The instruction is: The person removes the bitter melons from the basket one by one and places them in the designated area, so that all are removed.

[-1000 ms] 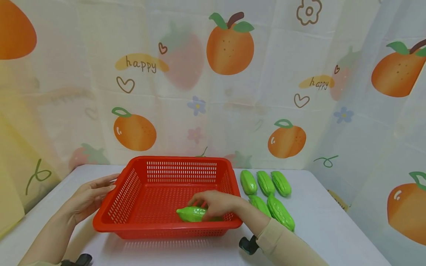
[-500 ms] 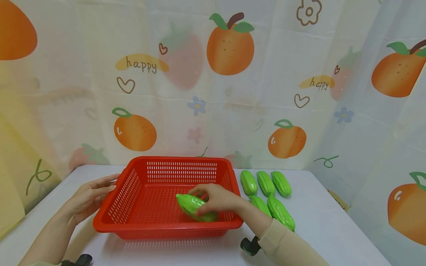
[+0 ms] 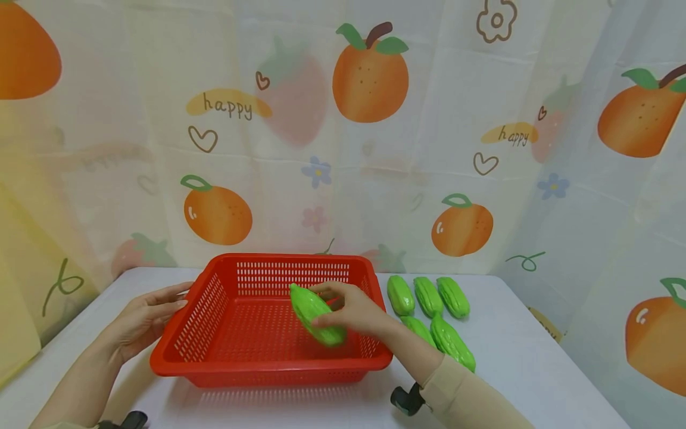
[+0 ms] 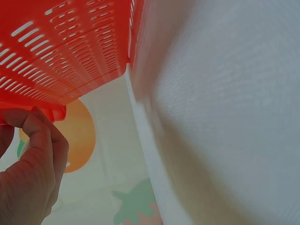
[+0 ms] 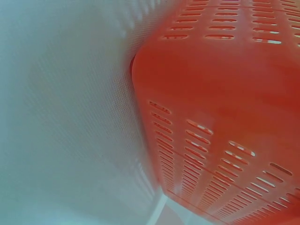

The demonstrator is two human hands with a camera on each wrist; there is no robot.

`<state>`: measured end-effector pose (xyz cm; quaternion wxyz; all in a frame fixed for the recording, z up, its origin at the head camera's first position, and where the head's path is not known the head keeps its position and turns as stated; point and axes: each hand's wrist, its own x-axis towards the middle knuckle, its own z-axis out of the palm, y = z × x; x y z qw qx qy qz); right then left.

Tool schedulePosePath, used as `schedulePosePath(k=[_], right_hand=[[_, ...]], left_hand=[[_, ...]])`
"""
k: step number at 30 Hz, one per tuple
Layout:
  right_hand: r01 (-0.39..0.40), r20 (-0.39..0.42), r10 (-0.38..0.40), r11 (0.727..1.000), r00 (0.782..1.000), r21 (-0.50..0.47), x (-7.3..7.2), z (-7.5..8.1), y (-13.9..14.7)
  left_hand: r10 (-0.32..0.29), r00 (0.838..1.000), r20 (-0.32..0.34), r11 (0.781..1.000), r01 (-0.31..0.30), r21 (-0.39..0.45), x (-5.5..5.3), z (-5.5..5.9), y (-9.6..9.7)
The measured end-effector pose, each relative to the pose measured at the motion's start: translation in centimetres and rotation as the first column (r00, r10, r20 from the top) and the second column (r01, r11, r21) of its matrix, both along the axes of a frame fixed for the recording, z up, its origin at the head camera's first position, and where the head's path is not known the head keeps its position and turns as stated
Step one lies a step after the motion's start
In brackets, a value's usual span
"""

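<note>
A red plastic basket (image 3: 257, 364) with slotted walls stands on the table. Over its inside, towards the right, my right hand (image 3: 351, 307) grips a glossy green bitter melon (image 3: 311, 310), its pointed end tilted up to the left. The melon's lower end looks blurred. At the basket's left side my left hand (image 3: 145, 319) holds the rim between thumb and fingers; the left wrist view shows the curled fingers (image 4: 35, 140) at the rim. The right wrist view shows only the basket's outer wall (image 5: 211, 89) and the cloth, neither hand nor melon.
Right of the basket several more bitter melons (image 3: 427, 296) lie in two rows on the white table (image 3: 525, 357); the right forearm passes in front of the near row. A curtain printed with oranges (image 3: 370, 77) hangs behind the table.
My right hand has lifted the bitter melon from the basket's floor and tilted its pointed end upward. The left hand and the basket have stayed in place.
</note>
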<state>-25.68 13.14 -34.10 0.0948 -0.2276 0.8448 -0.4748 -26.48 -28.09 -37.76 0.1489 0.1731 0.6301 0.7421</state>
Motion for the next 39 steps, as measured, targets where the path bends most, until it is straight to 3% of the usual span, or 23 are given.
schedulePosePath(k=[8,19,39], right_hand=[[0.056,0.027,-0.053,0.99,0.998,-0.128,0.0,0.3,0.3],[0.107,0.002,-0.11,0.966,0.994,-0.237,-0.2,0.5,0.5],[0.171,0.061,-0.16,0.939,0.985,-0.298,0.4,2.9,3.3]], left_hand=[[0.009,1.0,0.002,1.0,-0.009,-0.001,0.0,0.0,0.1],[0.002,1.0,0.004,1.0,-0.002,0.0,0.1,0.0,0.1],[0.027,0.999,0.033,0.999,-0.027,-0.025,0.0,0.1,0.0]])
